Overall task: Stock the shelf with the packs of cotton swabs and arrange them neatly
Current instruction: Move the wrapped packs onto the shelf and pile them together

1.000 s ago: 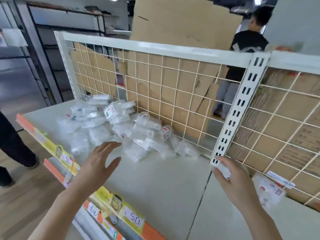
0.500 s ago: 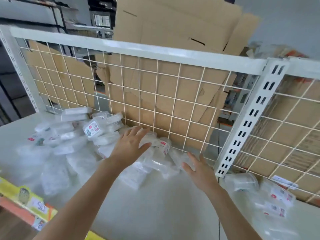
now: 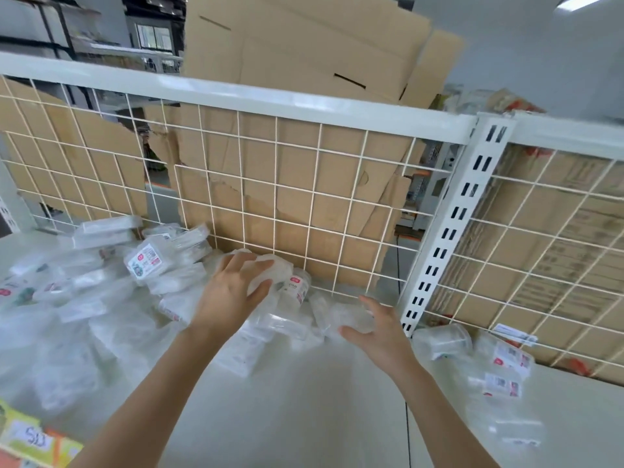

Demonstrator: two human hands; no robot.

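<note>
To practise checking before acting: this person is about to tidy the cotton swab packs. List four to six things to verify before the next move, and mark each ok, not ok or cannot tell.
1. Left hand has a pack: ok, its fingers and thumb curl round a clear pack.
2. Right hand free: ok, it is open at the pile's edge; contact cannot tell.
3. Bare shelf in front for a row: ok.
4. Pile arranged neatly: not ok, the packs are jumbled.
5. Loose packs right of the slotted upright tidy: not ok, they are scattered.
6. Pack lids closed: cannot tell, blurred.
</note>
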